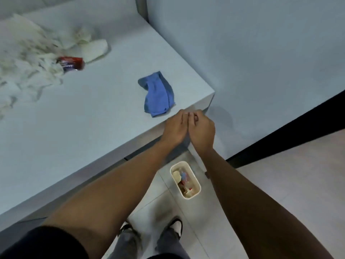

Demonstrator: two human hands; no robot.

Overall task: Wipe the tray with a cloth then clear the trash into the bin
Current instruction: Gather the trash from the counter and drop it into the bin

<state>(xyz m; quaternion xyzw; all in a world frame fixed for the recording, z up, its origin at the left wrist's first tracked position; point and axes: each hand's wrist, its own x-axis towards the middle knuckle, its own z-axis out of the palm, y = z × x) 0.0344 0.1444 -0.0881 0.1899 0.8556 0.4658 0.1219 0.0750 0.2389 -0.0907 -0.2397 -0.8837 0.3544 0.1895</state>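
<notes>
left hand and right hand touching, fingers curled.

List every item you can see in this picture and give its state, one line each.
blue cloth: crumpled, lying on the counter near its corner
tissues: heaped loose on the counter
red wrapper: lying against the tissues
bin: on the floor, open, holding trash
left hand: touching the right hand
right hand: fingers curled

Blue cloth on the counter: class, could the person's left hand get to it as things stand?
Probably yes. The blue cloth lies on bare counter just beyond the left hand, with nothing between them. That hand touches the right hand at the counter's edge and seems to hold nothing.
</notes>
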